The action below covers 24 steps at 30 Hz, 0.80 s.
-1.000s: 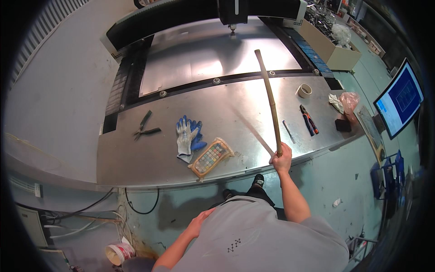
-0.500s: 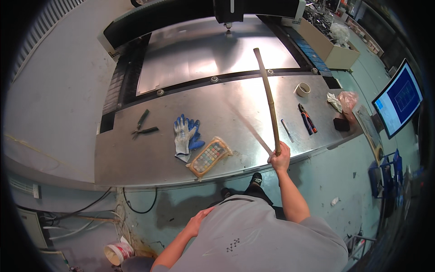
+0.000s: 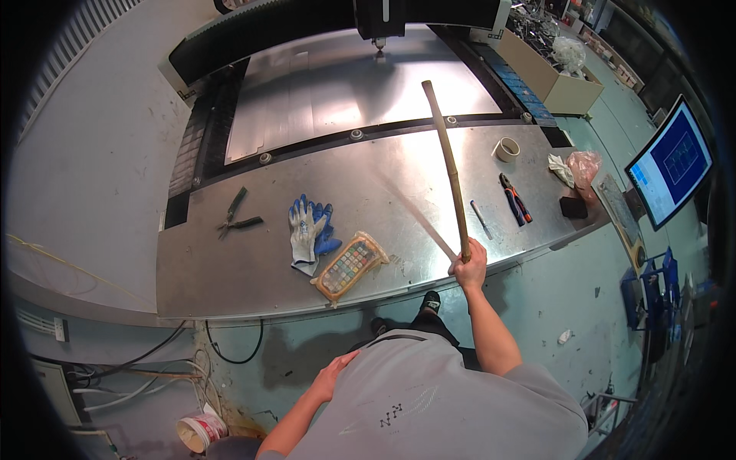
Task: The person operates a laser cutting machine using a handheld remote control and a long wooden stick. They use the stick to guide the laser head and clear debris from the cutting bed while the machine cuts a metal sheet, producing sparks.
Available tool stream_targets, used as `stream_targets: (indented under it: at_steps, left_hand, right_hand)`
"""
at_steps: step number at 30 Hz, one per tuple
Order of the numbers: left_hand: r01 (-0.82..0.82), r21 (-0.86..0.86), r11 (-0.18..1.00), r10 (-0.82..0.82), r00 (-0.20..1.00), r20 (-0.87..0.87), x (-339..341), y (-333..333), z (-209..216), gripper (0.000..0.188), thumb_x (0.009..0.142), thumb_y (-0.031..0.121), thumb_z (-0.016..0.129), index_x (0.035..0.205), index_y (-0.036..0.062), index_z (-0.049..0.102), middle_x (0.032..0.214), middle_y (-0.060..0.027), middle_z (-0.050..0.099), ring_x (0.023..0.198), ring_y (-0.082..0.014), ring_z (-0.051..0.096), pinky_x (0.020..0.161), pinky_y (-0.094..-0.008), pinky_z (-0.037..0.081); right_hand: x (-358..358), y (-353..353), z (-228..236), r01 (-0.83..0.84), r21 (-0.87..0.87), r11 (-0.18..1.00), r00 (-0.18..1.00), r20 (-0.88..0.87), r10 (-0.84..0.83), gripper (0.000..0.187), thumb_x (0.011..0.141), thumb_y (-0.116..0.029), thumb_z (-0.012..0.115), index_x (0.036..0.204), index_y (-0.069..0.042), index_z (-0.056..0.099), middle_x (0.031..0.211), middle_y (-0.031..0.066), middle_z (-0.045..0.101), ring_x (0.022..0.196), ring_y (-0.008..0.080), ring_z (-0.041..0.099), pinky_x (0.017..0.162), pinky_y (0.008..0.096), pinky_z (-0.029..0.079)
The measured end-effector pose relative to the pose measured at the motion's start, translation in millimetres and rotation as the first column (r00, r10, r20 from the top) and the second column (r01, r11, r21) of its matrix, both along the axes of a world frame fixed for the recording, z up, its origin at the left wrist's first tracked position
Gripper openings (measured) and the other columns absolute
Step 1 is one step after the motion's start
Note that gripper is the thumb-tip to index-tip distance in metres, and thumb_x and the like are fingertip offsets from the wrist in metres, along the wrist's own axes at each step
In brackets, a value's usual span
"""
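My right hand (image 3: 469, 264) is closed around the lower end of a long brown bamboo-like stick (image 3: 452, 178), at the table's near edge. The stick points away from me, over the metal table (image 3: 399, 207) toward a shiny metal sheet (image 3: 307, 96). My left hand (image 3: 331, 377) rests against the side of my grey shirt with its fingers laid flat, holding nothing. Nearest to the hands on the table lie a wrapped keypad controller (image 3: 351, 266), blue-and-white work gloves (image 3: 307, 234), and a pen (image 3: 481, 218).
Pliers with dark handles (image 3: 239, 213) lie at left; red-and-black pliers (image 3: 515, 201) and a tape roll (image 3: 507, 149) at right. A black machine gantry (image 3: 268, 38) with a cutting head (image 3: 379, 44) spans the sheet. A monitor (image 3: 671, 165) stands far right.
The whole view has shifted slightly, so things sit a little further left. My right hand keeps its hold on the stick, and my left hand stays at my side.
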<state>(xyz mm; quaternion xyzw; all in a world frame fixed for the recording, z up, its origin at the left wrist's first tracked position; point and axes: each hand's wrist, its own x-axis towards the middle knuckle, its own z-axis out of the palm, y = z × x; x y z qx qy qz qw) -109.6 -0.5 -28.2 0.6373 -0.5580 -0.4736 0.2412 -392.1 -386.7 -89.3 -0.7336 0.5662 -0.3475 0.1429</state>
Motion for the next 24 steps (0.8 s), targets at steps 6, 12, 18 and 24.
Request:
stream_targets:
  at_steps: [6, 12, 18, 24]
  left_hand:
    - [-0.002, 0.029, 1.000, 0.002, 1.000, 0.005, -0.6, -0.4, 1.0, 0.081, 0.085, 0.028, 0.071, 0.156, 0.0243, 0.033, 0.153, -0.0047, 0.047, 0.136, -0.0302, 0.051, 0.108, -0.0428, 0.048]
    - [-0.001, 0.027, 1.000, 0.001, 1.000, 0.017, -1.7, -2.0, 4.9, 0.080, 0.085, 0.028, 0.070, 0.156, 0.0239, 0.033, 0.153, -0.0050, 0.048, 0.135, -0.0304, 0.051, 0.108, -0.0429, 0.048]
    - [-0.017, 0.037, 0.999, 0.018, 1.000, -0.010, -3.0, -3.2, 9.0, 0.078, 0.085, 0.026, 0.070, 0.155, 0.0232, 0.035, 0.152, -0.0060, 0.049, 0.135, -0.0311, 0.051, 0.109, -0.0432, 0.047]
    - [-0.007, 0.047, 0.999, 0.007, 1.000, 0.002, -3.7, -3.0, 10.7, 0.079, 0.086, 0.024, 0.068, 0.156, 0.0234, 0.033, 0.153, -0.0066, 0.048, 0.136, -0.0314, 0.051, 0.109, -0.0431, 0.046]
  right_hand:
    - [-0.3, -0.4, -1.5, 0.000, -0.002, 1.000, 1.000, -0.004, 0.000, 0.040, 0.076, -0.001, 0.060, 0.115, -0.004, 0.069, 0.127, 0.0127, 0.066, 0.123, 0.0350, 0.056, 0.107, 0.0446, 0.044]
    - [-0.3, 0.1, -0.4, 0.001, 0.004, 1.000, 1.000, -0.004, -0.001, 0.040, 0.076, -0.001, 0.060, 0.114, -0.004, 0.070, 0.127, 0.0127, 0.066, 0.123, 0.0348, 0.056, 0.107, 0.0447, 0.044]
    - [2.1, 0.5, 3.0, 0.011, -0.016, 1.000, 1.000, 0.030, -0.010, 0.029, 0.076, -0.002, 0.060, 0.104, -0.003, 0.069, 0.125, 0.0143, 0.066, 0.120, 0.0367, 0.056, 0.105, 0.0453, 0.044]
    - [3.3, 1.4, 3.8, 0.010, -0.023, 1.000, 1.000, 0.027, -0.010, 0.032, 0.077, -0.001, 0.060, 0.107, -0.003, 0.069, 0.125, 0.0152, 0.066, 0.120, 0.0372, 0.056, 0.105, 0.0456, 0.044]
